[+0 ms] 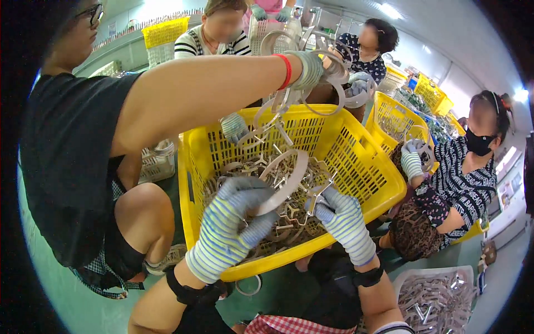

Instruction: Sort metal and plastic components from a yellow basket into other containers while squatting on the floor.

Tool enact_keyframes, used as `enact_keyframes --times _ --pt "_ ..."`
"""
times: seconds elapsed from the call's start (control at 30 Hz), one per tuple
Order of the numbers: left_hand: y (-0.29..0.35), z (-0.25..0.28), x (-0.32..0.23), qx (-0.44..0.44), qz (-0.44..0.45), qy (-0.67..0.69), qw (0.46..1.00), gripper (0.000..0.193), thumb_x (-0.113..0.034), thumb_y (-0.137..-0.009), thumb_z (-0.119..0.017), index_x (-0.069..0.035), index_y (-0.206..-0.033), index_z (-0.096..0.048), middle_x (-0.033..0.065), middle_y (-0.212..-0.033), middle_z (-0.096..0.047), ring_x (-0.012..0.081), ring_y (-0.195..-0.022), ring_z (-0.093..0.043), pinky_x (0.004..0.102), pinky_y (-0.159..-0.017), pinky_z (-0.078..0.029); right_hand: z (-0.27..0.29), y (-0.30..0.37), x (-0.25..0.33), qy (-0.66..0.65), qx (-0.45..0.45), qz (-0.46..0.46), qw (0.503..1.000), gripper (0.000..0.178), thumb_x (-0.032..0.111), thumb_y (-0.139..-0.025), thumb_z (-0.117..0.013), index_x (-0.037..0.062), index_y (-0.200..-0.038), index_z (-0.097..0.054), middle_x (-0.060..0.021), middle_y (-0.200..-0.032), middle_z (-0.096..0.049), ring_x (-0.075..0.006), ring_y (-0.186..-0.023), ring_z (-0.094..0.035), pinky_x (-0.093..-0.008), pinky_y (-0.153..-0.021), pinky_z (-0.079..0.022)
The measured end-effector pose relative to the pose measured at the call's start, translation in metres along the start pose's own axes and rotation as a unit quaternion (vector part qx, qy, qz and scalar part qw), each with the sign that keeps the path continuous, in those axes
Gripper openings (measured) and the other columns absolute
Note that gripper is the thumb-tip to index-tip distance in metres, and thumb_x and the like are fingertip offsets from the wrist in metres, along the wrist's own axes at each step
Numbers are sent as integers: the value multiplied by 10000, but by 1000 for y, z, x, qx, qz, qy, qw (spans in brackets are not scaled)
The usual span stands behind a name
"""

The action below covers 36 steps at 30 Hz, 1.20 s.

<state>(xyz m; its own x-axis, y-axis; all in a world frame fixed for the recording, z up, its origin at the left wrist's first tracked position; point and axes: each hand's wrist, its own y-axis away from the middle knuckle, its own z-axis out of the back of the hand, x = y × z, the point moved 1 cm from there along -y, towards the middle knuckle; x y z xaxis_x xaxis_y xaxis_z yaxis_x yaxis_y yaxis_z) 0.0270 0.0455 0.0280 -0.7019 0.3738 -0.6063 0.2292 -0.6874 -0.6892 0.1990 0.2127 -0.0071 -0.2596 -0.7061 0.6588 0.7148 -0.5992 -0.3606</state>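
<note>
My left hand (225,225), in a striped knit glove, is closed around the lower end of a curved silver metal band clamp (293,179). The band arches up over a yellow basket (300,249). My right hand (346,222), gloved alike, pinches a small forked metal fitting with a bolt (321,191) to the right of the band. Whether that fitting is joined to the band, I cannot tell. Beneath both hands lies a heap of loose clamps and bolts (289,214) inside the basket.
From the left, another person's arm (206,80) crosses above the basket, its gloved hand (310,69) holding several metal bands (332,92). Other people sit around the far side and right. A pale crate of metal parts (436,300) stands low right; a loose ring (248,285) lies on the floor.
</note>
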Motion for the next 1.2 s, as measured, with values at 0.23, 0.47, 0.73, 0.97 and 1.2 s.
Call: enact_keyframes --times 0.23,0.47,0.73,0.97,1.2 --pt "3 -9 -14 85 -8 -1 996 489 -48 -745 -665 -15 -1211 -520 240 -1332 -386 379 -1150 -494 396 -957 -430 -12 2 3 -57 8 -23 998 257 197 -819 -633 56 -1031 -602 -178 -866 -657 -326 -797 -648 -373 -709 -508" --pt "-4 2 4 -83 31 40 995 533 -23 -735 -632 -38 -1250 -499 211 -1343 -392 333 -1247 -423 395 -1028 -357 -8 0 17 -331 51 -149 931 208 242 -873 -611 41 -925 -604 19 -671 -540 -74 -587 -477 -237 -539 -399" --pt "0 -2 6 73 -25 -122 990 519 -106 -742 -649 -37 -1236 -506 185 -1240 -485 374 -1167 -456 444 -1013 -362 -11 5 29 -392 99 -206 891 290 350 -828 -677 77 -885 -599 49 -641 -509 -36 -528 -438 -189 -465 -328" --pt "1 -6 -1 23 -24 -56 998 663 -141 -710 -697 -45 -1314 -442 205 -1265 -463 385 -1183 -455 439 -1005 -387 -8 9 20 -475 106 -227 844 327 412 -834 -659 95 -800 -588 27 -592 -507 -52 -455 -418 -200 -416 -290" --pt "1 -16 20 -37 -66 -47 996 766 -229 -640 -801 -43 -1288 -438 214 -1283 -457 395 -1175 -473 433 -982 -415 -12 11 40 -479 154 -176 846 445 482 -888 -563 99 -666 -524 0 -523 -442 -80 -423 -369 -224 -424 -275"
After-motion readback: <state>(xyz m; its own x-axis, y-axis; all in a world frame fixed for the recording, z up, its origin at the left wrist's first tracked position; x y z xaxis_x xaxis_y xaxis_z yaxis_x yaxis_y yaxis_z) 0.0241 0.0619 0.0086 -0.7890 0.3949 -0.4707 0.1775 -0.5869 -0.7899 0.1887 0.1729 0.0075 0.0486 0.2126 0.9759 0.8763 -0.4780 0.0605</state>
